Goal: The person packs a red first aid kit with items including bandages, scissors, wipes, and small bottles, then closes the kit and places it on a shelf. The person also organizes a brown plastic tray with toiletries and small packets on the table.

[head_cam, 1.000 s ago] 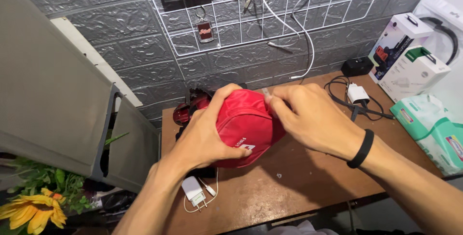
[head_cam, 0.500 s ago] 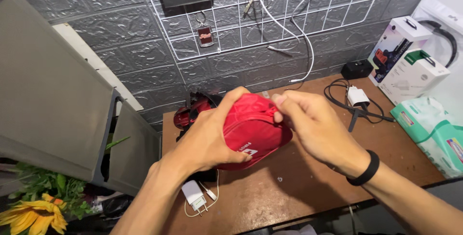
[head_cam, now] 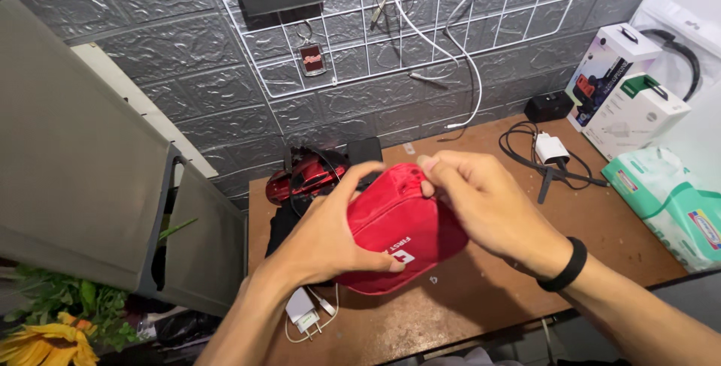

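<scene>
A red zip pouch [head_cam: 409, 223] with a white cross mark is held above a brown wooden desk [head_cam: 481, 291]. My left hand [head_cam: 327, 234] grips its left side, thumb across the front. My right hand [head_cam: 481, 201], with a black band on the wrist, pinches the pouch's top edge at the zip with thumb and fingers. Just behind the pouch a red toy car [head_cam: 300, 178] sits by the wall.
A white charger with cable [head_cam: 304, 310] lies at the desk's front left. Another white plug and black cables [head_cam: 552, 152] lie at right, with boxes [head_cam: 623, 99] and a green tissue pack [head_cam: 668, 201] beyond. A wire grid [head_cam: 420, 20] hangs on the grey wall. A grey cabinet [head_cam: 82, 163] stands left.
Both hands have drawn the pouch nearer and lower, away from the wall, tilting it so the white cross shows more. My right hand stays pinched on the top edge.
</scene>
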